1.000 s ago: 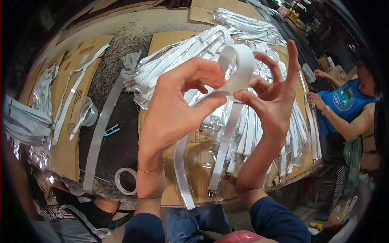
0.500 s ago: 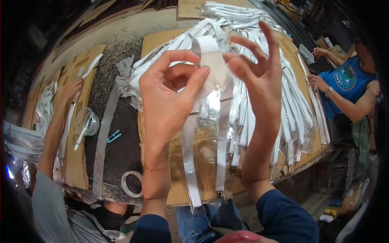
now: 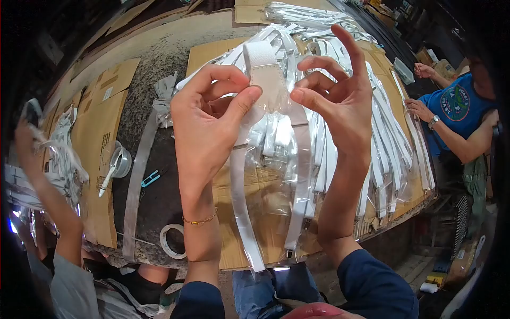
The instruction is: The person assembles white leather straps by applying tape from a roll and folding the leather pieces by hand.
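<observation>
White elastic suspenders (image 3: pixel 260 53) with a pale stitched patch hang in front of me, their two straps reaching down to the table's front edge. Clear plastic wraps part of them. My left hand (image 3: pixel 210 114) pinches the left side of the patch between thumb and index finger. On the other side, my right hand (image 3: pixel 337 90) has its thumb near the patch's right edge, with the fingers spread and raised. Behind both hands lies a large pile of white straps in clear plastic (image 3: pixel 329 154).
Cardboard (image 3: pixel 260 186) lies under the pile. To the left are a tape roll (image 3: pixel 173 241), blue snips (image 3: pixel 151 178), a round plastic tub (image 3: pixel 121 162) and a grey strap (image 3: pixel 139 165). A co-worker's arm (image 3: pixel 50 196) is at far left; another person (image 3: pixel 457 111) sits at right.
My left hand and the suspenders have shifted slightly left, and the patch's top has risen. The left co-worker's arm has moved left, off the cardboard, towards the white straps there.
</observation>
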A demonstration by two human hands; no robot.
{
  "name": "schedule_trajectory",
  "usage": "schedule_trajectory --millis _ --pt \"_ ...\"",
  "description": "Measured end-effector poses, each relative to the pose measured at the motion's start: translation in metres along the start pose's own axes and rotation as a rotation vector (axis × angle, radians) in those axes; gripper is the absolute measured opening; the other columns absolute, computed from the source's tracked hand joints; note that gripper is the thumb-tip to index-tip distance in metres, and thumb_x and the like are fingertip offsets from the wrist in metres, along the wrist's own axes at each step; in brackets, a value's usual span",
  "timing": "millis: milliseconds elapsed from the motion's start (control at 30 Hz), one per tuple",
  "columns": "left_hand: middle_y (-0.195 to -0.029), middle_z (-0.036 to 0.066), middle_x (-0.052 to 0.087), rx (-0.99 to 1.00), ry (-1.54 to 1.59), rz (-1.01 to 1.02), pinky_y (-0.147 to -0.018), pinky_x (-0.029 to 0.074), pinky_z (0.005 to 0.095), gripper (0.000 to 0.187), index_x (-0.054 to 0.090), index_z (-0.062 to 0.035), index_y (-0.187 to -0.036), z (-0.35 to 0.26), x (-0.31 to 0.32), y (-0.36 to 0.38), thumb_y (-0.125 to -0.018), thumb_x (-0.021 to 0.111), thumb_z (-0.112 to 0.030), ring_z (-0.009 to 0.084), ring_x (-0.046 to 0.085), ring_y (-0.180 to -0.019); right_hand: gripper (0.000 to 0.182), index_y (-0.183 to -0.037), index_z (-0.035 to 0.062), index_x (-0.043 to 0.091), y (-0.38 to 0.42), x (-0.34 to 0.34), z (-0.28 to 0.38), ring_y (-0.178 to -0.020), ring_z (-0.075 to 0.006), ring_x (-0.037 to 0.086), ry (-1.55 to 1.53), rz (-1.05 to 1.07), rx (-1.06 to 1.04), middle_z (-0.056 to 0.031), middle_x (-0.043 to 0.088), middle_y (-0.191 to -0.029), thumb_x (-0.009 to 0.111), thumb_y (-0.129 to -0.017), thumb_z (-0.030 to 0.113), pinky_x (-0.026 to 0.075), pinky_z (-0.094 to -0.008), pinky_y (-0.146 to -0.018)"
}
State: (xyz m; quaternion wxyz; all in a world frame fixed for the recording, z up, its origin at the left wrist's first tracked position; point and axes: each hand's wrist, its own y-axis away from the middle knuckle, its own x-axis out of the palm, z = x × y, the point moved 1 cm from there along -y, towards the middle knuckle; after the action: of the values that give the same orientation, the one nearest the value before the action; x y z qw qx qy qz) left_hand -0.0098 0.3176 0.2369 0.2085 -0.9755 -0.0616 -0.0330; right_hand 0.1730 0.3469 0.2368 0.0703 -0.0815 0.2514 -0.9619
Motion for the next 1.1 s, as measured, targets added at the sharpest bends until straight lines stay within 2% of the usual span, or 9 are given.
schedule_trajectory --millis 67,167,367,600,767,900,1100 --pt "-0.087 0.004 0.068 0.003 -0.014 0.008 -0.057 0.044 0.0176 0.015 0.062 -0.0004 -0.092 0.001 0.000 0.000 -0.082 0.072 0.001 0.0042 0.059 -0.068 0.095 -0.146 0.0068 0.024 0.000 0.002 -0.004 -0.080 -0.0167 0.068 -0.021 0.024 -0.113 -0.0162 0.060 -0.103 0.077 -0.069 -0.012 0.057 -0.0280 -0.074" --pt "-0.086 0.004 0.068 0.044 -0.022 -0.002 -0.058 0.044 0.0180 0.013 0.062 -0.0004 -0.090 0.001 0.001 0.000 -0.081 0.072 0.002 0.0047 0.060 -0.069 0.097 -0.148 0.0094 0.026 0.001 0.007 -0.007 -0.083 -0.0169 0.068 -0.003 -0.029 -0.140 -0.0155 0.061 -0.109 0.079 -0.069 -0.009 0.059 -0.0285 -0.073" --pt "-0.082 0.003 0.067 0.073 -0.037 -0.005 -0.061 0.045 0.0192 0.014 0.062 0.0000 -0.088 0.005 0.006 0.000 -0.081 0.073 0.001 0.0051 0.059 -0.070 0.101 -0.150 0.0125 0.021 0.002 0.015 -0.007 -0.086 -0.0198 0.069 -0.061 -0.043 -0.049 -0.0173 0.060 -0.112 0.079 -0.069 -0.010 0.060 -0.0299 -0.073" --pt "-0.078 0.002 0.065 0.116 -0.044 -0.120 -0.065 0.044 0.0188 0.017 0.062 -0.0006 -0.087 0.008 0.010 -0.001 -0.078 0.076 -0.001 0.0054 0.058 -0.072 0.102 -0.149 0.0109 0.021 0.002 0.021 -0.007 -0.085 -0.0219 0.070 0.019 -0.057 -0.064 -0.0178 0.061 -0.111 0.079 -0.069 -0.010 0.061 -0.0300 -0.073" --pt "-0.078 0.003 0.065 0.145 -0.024 -0.157 -0.065 0.045 0.0190 0.019 0.061 -0.0007 -0.086 0.007 0.014 0.000 -0.076 0.078 -0.001 0.0054 0.058 -0.070 0.103 -0.149 0.0096 0.018 0.000 0.019 -0.008 -0.086 -0.0245 0.071 0.042 -0.073 -0.039 -0.0264 0.062 -0.114 0.080 -0.068 -0.009 0.061 -0.0311 -0.074" --pt "-0.078 0.002 0.065 0.125 -0.002 -0.173 -0.065 0.045 0.0189 0.020 0.060 -0.0006 -0.084 0.005 0.015 0.001 -0.076 0.079 0.000 0.0053 0.058 -0.070 0.105 -0.149 0.0093 0.015 0.000 0.025 -0.007 -0.087 -0.0256 0.071 0.023 -0.089 -0.030 -0.0295 0.061 -0.115 0.080 -0.068 -0.009 0.061 -0.0316 -0.074" --pt "-0.076 0.005 0.066 0.133 -0.066 -0.182 -0.064 0.045 0.0183 0.023 0.058 -0.0011 -0.092 0.009 0.016 0.003 -0.079 0.077 -0.003 0.0050 0.058 -0.069 0.110 -0.151 0.0156 0.013 0.007 0.031 0.000 -0.083 -0.0216 0.070 0.036 -0.058 -0.223 -0.0261 0.054 -0.122 0.078 -0.067 -0.014 0.061 -0.0303 -0.073"
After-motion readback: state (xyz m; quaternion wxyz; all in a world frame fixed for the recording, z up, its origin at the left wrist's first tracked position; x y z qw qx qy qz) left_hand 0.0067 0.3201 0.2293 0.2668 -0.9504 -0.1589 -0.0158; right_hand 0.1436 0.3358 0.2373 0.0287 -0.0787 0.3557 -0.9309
